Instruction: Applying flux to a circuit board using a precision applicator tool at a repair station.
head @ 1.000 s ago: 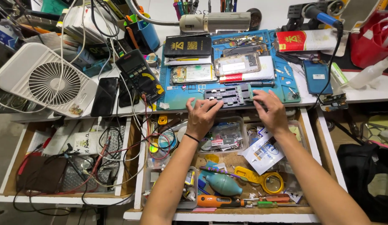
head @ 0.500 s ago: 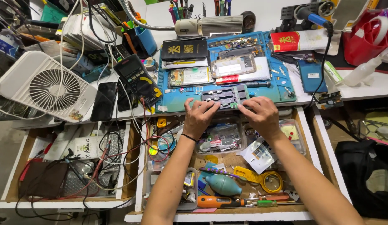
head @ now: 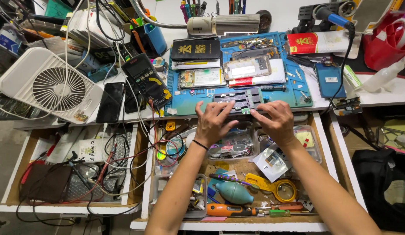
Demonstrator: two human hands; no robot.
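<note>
My left hand (head: 214, 123) and my right hand (head: 276, 120) meet at the front edge of the blue work mat (head: 190, 103). Their fingertips rest on a dark metal circuit-board holder (head: 239, 99) lying there. A small green piece (head: 245, 111) shows between the fingertips at the holder's near edge; which hand pinches it I cannot tell. A black band circles my left wrist. Further back on the mat lie an opened phone (head: 201, 78) and a clear phone frame (head: 247, 67).
An open drawer (head: 320, 143) below my hands holds clear plastic boxes, a teal air blower (head: 234, 192), a yellow magnifier (head: 278, 188) and an orange screwdriver (head: 228, 210). A multimeter (head: 146, 79), a dark phone (head: 110, 102) and a white fan (head: 50, 86) lie left. A second drawer (head: 19, 165) holds cables.
Both hands have drawn closer together over the holder, the right hand moving left. The view has tilted slightly, so the desk sits higher in the frame.
</note>
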